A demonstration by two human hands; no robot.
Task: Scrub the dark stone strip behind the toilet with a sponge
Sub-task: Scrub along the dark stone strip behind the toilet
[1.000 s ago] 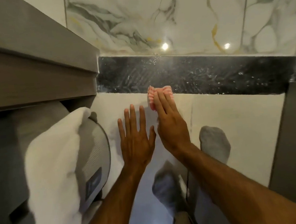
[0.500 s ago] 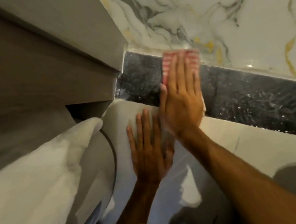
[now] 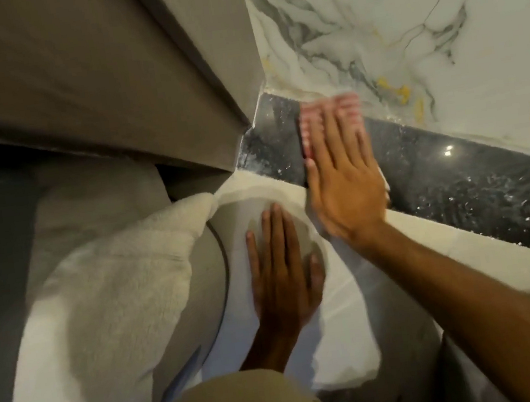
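Gleaming wet, dark stone strip point(image 3: 455, 175) runs under marble wall point(image 3: 417, 12), sponge point(image 3: 345, 106) pressed against it.

Pale floor tile point(image 3: 368, 332) w/ left hand point(image 3: 283, 286) flat on it, beside dark stone strip point(image 3: 477, 186).

Sponge point(image 3: 350, 107) pink-white striped; stone strip point(image 3: 477, 183) black, speckled; wall point(image 3: 417, 12) white, grey-gold veined.
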